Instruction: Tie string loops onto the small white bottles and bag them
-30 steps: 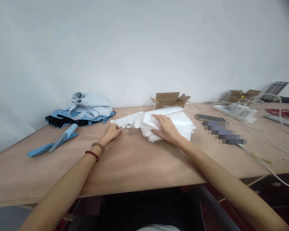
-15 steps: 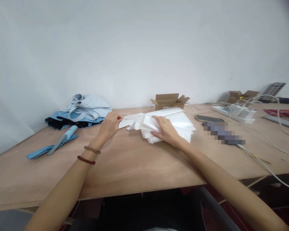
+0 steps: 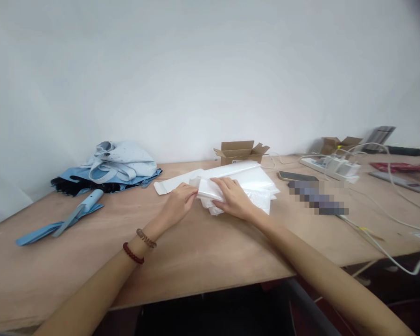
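Note:
A small white box [image 3: 209, 189], apparently in a clear wrapper, lies in front of me over a pile of white plastic bags [image 3: 257, 179]. My right hand [image 3: 233, 198] grips it from the right, thumb on the near side and fingers across the top. At its left end, the fingers of my left hand [image 3: 182, 200] are pinched together; exactly what they pinch is partly hidden. Just beyond my left hand, a flat white carton [image 3: 177, 181] with an end flap rests on the table.
On the left are a folded blue umbrella [image 3: 79, 212] and a pale blue cloth bag [image 3: 126, 158]. An open cardboard box [image 3: 241, 151] stands by the wall. To the right lie a phone [image 3: 297, 176], a power strip [image 3: 331, 169] and loose white cables [image 3: 388, 163].
My left hand has let go of the white carton and moved right and nearer, to the left end of the white box. My right hand stays on that box. The view has shifted slightly.

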{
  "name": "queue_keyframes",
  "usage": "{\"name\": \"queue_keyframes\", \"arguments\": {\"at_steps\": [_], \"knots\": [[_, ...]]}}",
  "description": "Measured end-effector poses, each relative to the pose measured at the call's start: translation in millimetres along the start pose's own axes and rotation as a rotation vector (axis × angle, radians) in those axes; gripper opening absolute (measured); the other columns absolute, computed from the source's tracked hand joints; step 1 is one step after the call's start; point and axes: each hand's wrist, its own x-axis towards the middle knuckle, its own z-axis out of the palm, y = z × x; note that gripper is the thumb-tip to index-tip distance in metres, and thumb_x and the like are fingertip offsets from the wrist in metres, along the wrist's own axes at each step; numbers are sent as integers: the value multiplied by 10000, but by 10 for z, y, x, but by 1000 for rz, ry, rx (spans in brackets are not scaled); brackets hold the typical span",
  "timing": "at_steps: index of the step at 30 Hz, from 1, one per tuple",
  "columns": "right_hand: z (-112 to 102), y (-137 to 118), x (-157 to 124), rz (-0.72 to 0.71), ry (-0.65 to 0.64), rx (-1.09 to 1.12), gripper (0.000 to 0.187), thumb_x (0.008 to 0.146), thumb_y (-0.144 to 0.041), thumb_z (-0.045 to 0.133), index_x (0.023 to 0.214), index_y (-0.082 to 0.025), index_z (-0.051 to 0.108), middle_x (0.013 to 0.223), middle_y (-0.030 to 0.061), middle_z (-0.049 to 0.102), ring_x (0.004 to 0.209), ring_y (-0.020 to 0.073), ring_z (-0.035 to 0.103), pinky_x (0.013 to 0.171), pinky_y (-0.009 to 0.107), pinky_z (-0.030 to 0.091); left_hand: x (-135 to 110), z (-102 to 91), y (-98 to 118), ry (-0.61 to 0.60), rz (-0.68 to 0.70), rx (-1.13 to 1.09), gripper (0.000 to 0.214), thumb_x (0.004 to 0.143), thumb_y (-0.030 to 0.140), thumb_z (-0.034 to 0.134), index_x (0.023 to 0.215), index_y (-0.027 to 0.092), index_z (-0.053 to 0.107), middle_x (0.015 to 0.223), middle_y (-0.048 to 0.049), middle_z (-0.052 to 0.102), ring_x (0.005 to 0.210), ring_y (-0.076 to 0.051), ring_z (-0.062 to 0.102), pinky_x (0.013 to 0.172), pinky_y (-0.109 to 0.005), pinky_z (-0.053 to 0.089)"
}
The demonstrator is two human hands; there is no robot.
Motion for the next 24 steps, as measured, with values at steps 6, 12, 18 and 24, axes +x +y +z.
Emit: {"name": "queue_keyframes", "arguments": {"at_steps": [6, 12, 18, 24], "knots": [[-34, 8, 22, 10, 12, -6, 595, 811, -235, 598, 1360, -186, 373, 1246, 145, 559, 1126, 308, 501, 888, 443, 415, 15, -101, -35, 144, -238, -182, 217, 832, 193, 518, 899, 197, 724, 962, -55, 725, 892, -198, 642, 816, -326, 492], [-49, -13, 14, -106, 9, -78, 546, 839, -243, 562, 1349, -150, 391, 1260, 167, 542, 1118, 304, 484, 886, 435, 413, 43, -153, -216, 179, -551, -482, 339, 685, 347, 708, 951, 143, 651, 981, -91, 694, 887, -217, 640, 785, -335, 499], [-46, -89, 15, -210, 34, -120, 503, 846, -193, 509, 1334, -120, 409, 1262, 170, 545, 1095, 292, 483, 876, 413, 414, -42, -18, -291, -156, -678, -763, 361, 573, 381, 803, 826, 145, 703, 843, -53, 714, 821, -236, 651, 707, -295, 491], [-84, -60, 17, -203, 41, -109, 531, 847, -204, 511, 1360, -150, 383, 1322, 155, 516, 1155, 297, 465, 912, 423, 402, -31, -67, -202, -199, -731, -925, 365, 562, 321, 826, 851, 126, 717, 821, -60, 712, 779, -211, 646, 708, -298, 487]]}}
